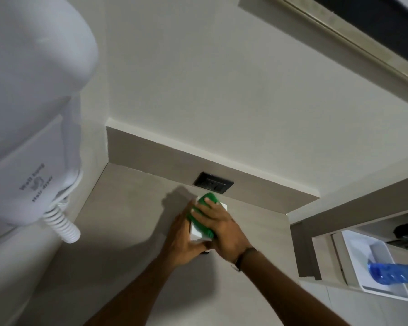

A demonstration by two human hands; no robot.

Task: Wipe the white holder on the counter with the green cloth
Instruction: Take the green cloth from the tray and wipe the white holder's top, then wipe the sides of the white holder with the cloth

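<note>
Wall-hung hair dryer [33,90] and coiled cord [61,224] at left; black socket [213,185] just behind; white tray [353,260] holding blue bottle [396,274] at right. On bench [127,220] near back wall: boxy white holder [196,230], mostly under green cloth [201,223]. Left hand [183,238] gripping its side; right hand [222,229] flat, fingers spread, pressing cloth.

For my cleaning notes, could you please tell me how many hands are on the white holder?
2. The left hand holds the left side of the white holder; the right hand presses the green cloth onto its top. No other hand shows.
</note>
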